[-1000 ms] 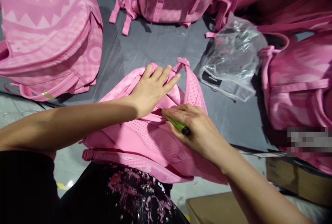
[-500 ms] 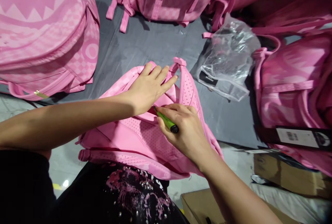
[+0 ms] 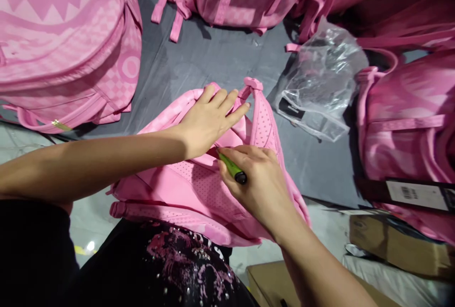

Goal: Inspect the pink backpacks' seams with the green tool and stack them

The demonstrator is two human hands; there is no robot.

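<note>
A pink backpack (image 3: 170, 186) lies across the table edge against my lap, its dotted mesh back panel and shoulder straps facing up. My left hand (image 3: 209, 120) rests flat on its upper part, fingers spread and pressing the fabric. In my right hand (image 3: 254, 176) is a green pen-shaped tool (image 3: 232, 166) with a black butt end, pinched between thumb and fingers. Its narrow dark tip points up and left into a fold of the backpack, just beside my left wrist. What the tip touches is hidden in the fold.
Pink backpacks stand around the grey table (image 3: 199, 63): a large shark-tooth one (image 3: 71, 56) at left, others behind and at right. A clear plastic bag (image 3: 320, 79) lies right of my hands. Cardboard boxes (image 3: 266, 281) sit below the table, lower right.
The view has shifted slightly, so the table and bags appear a little farther right. Both hands keep nearly the same place on the backpack, the green tool still in my right hand.
</note>
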